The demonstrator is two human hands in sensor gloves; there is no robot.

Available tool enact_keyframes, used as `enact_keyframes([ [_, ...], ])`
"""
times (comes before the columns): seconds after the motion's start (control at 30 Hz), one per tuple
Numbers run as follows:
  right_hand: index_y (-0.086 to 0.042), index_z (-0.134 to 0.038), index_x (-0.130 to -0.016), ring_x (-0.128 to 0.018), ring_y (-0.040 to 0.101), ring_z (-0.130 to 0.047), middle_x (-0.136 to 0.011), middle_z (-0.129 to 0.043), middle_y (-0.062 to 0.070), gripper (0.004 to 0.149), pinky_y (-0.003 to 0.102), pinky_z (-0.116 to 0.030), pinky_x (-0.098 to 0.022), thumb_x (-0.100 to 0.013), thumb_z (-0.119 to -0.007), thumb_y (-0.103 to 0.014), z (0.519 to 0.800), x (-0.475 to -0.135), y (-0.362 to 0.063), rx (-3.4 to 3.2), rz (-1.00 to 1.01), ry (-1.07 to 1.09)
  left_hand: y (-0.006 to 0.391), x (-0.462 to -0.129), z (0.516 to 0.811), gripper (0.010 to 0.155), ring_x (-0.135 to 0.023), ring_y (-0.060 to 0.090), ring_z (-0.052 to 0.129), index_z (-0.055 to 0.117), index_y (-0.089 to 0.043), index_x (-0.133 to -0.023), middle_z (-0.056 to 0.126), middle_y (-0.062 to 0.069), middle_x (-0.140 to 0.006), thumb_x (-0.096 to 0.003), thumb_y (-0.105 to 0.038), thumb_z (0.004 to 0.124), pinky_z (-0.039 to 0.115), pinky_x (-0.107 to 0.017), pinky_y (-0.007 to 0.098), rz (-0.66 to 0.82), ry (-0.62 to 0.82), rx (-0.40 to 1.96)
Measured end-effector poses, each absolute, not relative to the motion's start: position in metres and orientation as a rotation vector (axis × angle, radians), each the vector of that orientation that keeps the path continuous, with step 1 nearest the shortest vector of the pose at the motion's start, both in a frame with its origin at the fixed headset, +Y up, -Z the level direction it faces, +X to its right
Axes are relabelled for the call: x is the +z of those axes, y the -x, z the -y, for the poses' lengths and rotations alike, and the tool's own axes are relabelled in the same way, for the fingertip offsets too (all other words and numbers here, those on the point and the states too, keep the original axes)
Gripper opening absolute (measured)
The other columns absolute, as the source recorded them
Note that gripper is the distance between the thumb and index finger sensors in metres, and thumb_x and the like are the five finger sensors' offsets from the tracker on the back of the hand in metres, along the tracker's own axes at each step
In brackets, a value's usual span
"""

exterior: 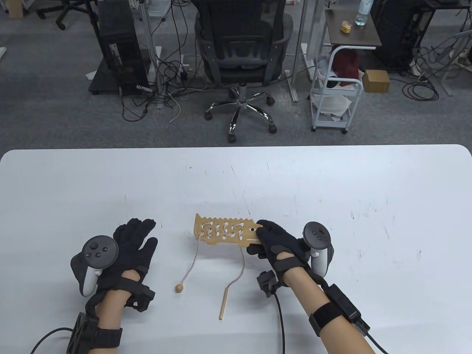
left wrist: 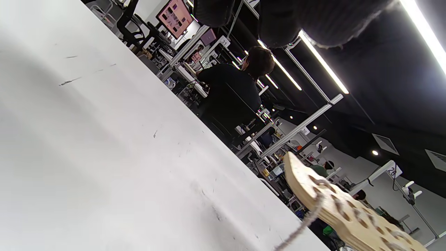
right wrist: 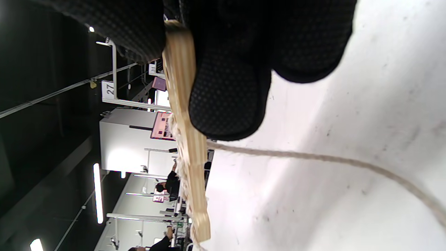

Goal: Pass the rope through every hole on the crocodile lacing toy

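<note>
Crocodile lacing toy (exterior: 225,232) hangs lifted off the tabletop (exterior: 332,184), pinched at its snout end by my right hand (exterior: 274,241); the right wrist view shows the board edge-on, clamped between thumb and fingers (right wrist: 230,90), so the grip is firm but narrow. The rest of the board juts out to the left of that hand, tail end towards my left hand (exterior: 129,250), which rests flat beside it with fingers spread and relaxed, holding nothing. Rope (exterior: 241,263) already weaves through most of the slots, as far as I can judge from above. One strand drops from the tail end to a round bead (exterior: 179,288) lying between my two hands. The other strand drops from near the snout to the wooden needle (exterior: 223,303), which lies on the tabletop just inside my right wrist. I read the step in hand as finishing the last holes near the snout; one hole (exterior: 253,229) just off my right fingertips looks empty, though I cannot tell for certain. To do it well I would keep the board steady and level in the right hand, bring the left hand across to pick up the needle near its tip, and feed it straight through without twisting the strand. My right fingers partly cover the snout, so I may need to slide them clear of the hole first.
</note>
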State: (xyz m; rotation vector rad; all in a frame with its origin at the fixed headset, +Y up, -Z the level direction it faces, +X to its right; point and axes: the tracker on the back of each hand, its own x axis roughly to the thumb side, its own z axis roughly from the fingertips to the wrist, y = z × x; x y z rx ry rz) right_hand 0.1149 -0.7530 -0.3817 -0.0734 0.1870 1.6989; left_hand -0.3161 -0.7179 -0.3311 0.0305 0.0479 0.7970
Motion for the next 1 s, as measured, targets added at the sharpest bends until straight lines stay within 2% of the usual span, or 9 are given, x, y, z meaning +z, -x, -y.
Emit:
enact_keyframes([
  [0.67, -0.007, -0.069, -0.094, -0.045, 0.019, -0.109, -0.074, -0.099, 0.01, 0.052, 0.039, -0.086, -0.038, -0.051, -0.076, -0.035, 0.768, -0.442, -0.099, 1.926, -0.217, 0.319, 0.309, -0.332, 0.718, 0.061, -0.114, 0.035, 0.028, 0.061, -0.053, -0.104, 0.042, -0.006, -0.12, -0.0449, -0.058, 0.074, 0.019, -0.077, 0.063, -0.001, -0.002, 0.797],
  [0.87, -0.006, -0.071, -0.093, -0.042, 0.021, -0.108, -0.07, -0.101, 0.008, 0.053, 0.041, -0.084, -0.037, -0.05, -0.077, -0.037, 0.769, -0.452, -0.101, 2.131, -0.2, 0.33, 0.308, -0.331, 0.718, 0.061, -0.114, 0.035, 0.028, 0.061, -0.053, -0.104, 0.042, -0.005, -0.12, -0.0448, -0.058, 0.074, 0.019, -0.077, 0.063, 0.007, -0.002, 0.803],
  [1.0, -0.007, -0.072, -0.092, -0.039, 0.022, -0.108, -0.069, -0.102, 0.008, 0.055, 0.042, -0.083, -0.036, -0.048, -0.079, -0.038, 0.764, -0.453, -0.097, 2.498, -0.151, 0.269, 0.309, -0.33, 0.717, 0.061, -0.114, 0.035, 0.028, 0.061, -0.053, -0.104, 0.042, -0.005, -0.12, -0.045, -0.058, 0.074, 0.019, -0.077, 0.063, 0.008, -0.001, 0.815],
])
